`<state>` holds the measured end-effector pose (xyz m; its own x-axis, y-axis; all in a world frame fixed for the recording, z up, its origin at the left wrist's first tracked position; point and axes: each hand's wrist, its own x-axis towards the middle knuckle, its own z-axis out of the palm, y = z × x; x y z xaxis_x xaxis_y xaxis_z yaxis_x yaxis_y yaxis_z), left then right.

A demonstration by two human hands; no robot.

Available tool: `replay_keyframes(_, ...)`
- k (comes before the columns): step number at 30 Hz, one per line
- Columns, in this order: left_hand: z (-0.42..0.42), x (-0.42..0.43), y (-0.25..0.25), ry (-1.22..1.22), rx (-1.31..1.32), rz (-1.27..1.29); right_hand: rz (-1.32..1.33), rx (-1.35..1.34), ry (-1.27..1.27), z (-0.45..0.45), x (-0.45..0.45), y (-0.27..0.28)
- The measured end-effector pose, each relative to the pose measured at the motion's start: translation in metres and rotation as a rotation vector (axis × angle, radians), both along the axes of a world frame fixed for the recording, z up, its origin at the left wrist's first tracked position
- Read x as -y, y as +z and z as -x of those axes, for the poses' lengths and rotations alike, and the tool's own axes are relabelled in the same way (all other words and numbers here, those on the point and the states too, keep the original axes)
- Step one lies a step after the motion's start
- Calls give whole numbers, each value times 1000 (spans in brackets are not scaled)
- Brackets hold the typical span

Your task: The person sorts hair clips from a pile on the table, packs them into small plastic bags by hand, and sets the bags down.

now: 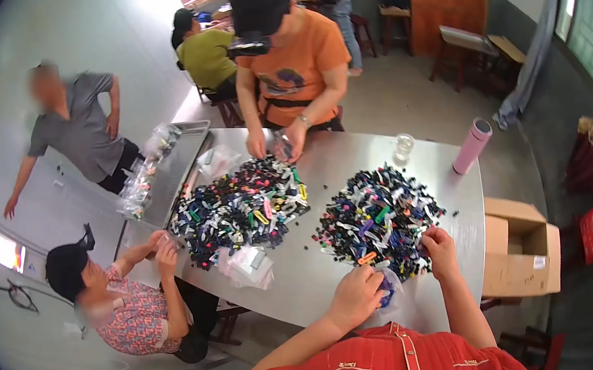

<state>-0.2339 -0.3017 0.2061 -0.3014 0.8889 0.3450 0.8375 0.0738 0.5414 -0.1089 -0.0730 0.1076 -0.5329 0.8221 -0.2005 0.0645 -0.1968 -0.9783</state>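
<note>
A heap of small mixed pieces (375,216), mostly black with white, blue, green and orange ones, lies on the metal table (306,258) in front of me. My left hand (358,295) is closed on a clear plastic bag (392,294) at the heap's near edge, with dark blue pieces inside the bag. An orange clip (367,258) lies just beyond its fingers. At the heap's right edge my right hand (439,247) has its fingers pinched together; what they hold, if anything, is too small to tell.
A second heap (239,207) lies to the left, with plastic bags (247,266) beside it. A person in orange (302,57) and a seated person (132,304) work there. A pink bottle (472,146) and a glass (403,148) stand at the far right. A cardboard box (518,246) is beside the table.
</note>
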Motion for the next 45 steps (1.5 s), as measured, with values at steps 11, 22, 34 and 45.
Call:
replay_keyframes(11,36,17,-47,67,622,231,-900,55,434,30,123,135)
replay_keyframes(22,40,2,-67,-113,883,138,-900,288,235,25,130,86)
replay_keyframes(34,42,1,-61,-234,1032,124,-935,828,326,-21,104,34)
replay_keyframes(45,49,4,-64,-377,830,48,-1014,933,363,-24,90,36)
